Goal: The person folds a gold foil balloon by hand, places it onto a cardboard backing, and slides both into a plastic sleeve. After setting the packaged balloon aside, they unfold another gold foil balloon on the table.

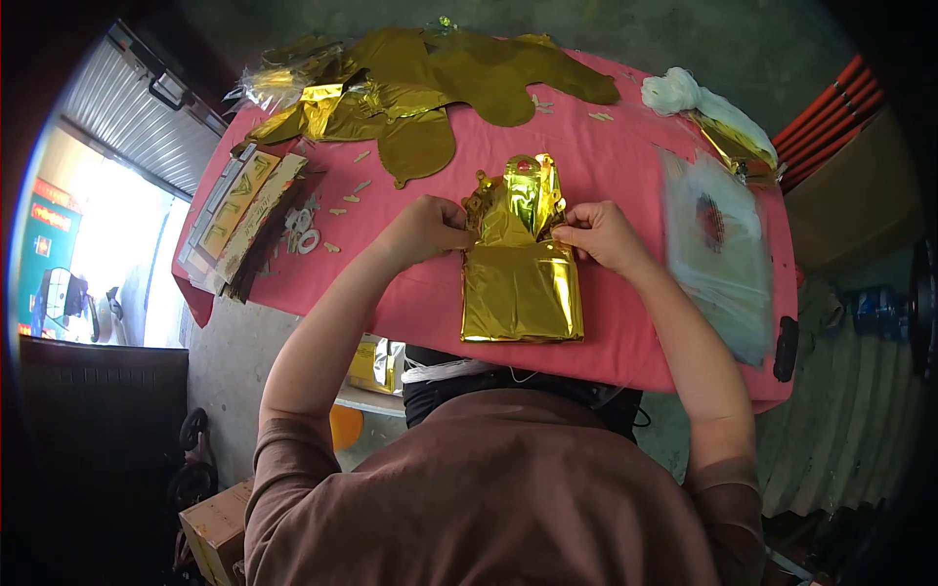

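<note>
A folded gold foil piece (521,293) lies on the pink-covered table (391,303) in front of the body, its lower part a flat square and its upper part narrower and crumpled. My left hand (435,231) pinches the left edge of the foil, thumb against the fingers. On the opposite edge, at about the same height, my right hand (598,234) also pinches the foil. Small tabs stick out along the upper edges, and a small red spot shows near the top.
Large gold foil shapes (469,73) spread along the far side. Printed cards (244,220) and small white pieces (308,239) lie at the left. Clear plastic bags (718,254) and a white string bundle (674,93) are at the right. A cardboard box (217,527) stands on the floor.
</note>
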`<state>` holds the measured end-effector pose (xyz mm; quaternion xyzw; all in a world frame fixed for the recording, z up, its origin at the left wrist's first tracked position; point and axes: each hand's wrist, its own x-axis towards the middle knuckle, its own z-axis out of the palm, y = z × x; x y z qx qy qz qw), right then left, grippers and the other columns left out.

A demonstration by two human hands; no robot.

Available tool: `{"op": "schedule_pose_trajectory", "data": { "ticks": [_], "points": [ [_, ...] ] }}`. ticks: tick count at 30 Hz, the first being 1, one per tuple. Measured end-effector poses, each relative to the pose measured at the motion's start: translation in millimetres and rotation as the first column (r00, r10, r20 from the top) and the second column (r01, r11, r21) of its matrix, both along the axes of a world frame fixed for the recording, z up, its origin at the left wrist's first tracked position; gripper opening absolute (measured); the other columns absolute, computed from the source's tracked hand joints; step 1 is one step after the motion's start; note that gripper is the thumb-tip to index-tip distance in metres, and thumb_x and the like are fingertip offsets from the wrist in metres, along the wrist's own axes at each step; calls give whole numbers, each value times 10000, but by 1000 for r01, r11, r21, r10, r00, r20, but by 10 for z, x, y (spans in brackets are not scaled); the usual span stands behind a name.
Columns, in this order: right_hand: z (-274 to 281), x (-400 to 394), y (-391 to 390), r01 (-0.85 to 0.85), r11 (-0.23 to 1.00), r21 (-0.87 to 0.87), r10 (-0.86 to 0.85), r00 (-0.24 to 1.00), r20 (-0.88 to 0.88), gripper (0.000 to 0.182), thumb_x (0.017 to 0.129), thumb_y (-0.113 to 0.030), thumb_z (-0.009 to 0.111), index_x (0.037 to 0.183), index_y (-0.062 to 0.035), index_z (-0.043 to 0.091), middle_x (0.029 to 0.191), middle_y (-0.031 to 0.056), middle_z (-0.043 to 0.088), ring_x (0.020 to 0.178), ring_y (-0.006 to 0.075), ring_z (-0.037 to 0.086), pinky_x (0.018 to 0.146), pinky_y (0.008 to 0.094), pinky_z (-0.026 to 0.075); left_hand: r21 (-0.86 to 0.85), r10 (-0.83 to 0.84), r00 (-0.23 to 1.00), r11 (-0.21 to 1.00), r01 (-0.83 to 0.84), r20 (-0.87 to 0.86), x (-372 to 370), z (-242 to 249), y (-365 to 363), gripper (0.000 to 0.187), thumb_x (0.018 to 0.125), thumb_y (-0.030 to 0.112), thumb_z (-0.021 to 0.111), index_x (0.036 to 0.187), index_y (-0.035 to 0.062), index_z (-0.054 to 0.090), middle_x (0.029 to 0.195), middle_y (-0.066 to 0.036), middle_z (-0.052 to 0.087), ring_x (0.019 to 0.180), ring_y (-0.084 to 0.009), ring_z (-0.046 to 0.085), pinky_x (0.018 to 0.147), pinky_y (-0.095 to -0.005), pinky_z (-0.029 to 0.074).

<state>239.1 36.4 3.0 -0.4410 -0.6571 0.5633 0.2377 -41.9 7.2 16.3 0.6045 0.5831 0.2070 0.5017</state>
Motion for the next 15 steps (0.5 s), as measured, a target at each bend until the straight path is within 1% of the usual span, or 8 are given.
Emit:
{"op": "schedule_pose_trajectory", "data": {
  "ticks": [4,6,7,9,13,15],
  "points": [
    [9,0,-8,10,1000,-1,-10,1000,5,96,841,-104,675,814,-14,659,633,-7,616,475,25,487,431,184,376,-53,5,998,999,-1,66,18,33,49,151,701,131,719,726,2,646,595,-14,553,507,-77,493,465,-236,392],
    [8,-1,-13,13,1000,-2,-13,1000,7,95,840,-104,677,813,-15,660,633,-7,616,475,25,488,431,184,376,-162,1,994,987,17,111,20,106,71,156,706,125,732,712,0,638,602,-13,555,499,-73,485,453,-228,381],
    [6,-3,-12,10,1000,-2,-10,1000,-1,93,839,-100,677,808,-14,657,627,-9,609,474,25,481,430,185,371,-162,0,994,987,18,111,12,117,81,156,706,125,732,712,0,638,602,-13,555,499,-73,485,453,-228,381],
    [-3,5,-2,8,1000,-1,-8,1000,-8,93,837,-97,678,803,-14,655,621,-11,602,473,25,473,429,186,365,-222,13,987,975,22,157,-8,130,96,153,720,116,737,714,-2,639,599,-11,553,491,-71,480,448,-223,376],
    [-84,20,35,-6,1000,16,7,999,-48,91,834,-80,677,785,-12,643,608,-17,580,475,23,443,425,191,340,-176,38,983,984,-6,180,7,21,69,150,736,104,733,710,-6,635,596,-2,555,486,-70,475,447,-225,374],
    [-84,23,35,-7,1000,21,9,997,-73,92,833,-76,676,779,-12,639,608,-16,575,475,21,432,422,191,329,-50,24,995,999,-20,100,2,-13,43,142,737,92,725,700,-2,625,578,-5,544,486,-71,473,442,-236,372]
  ]
}}
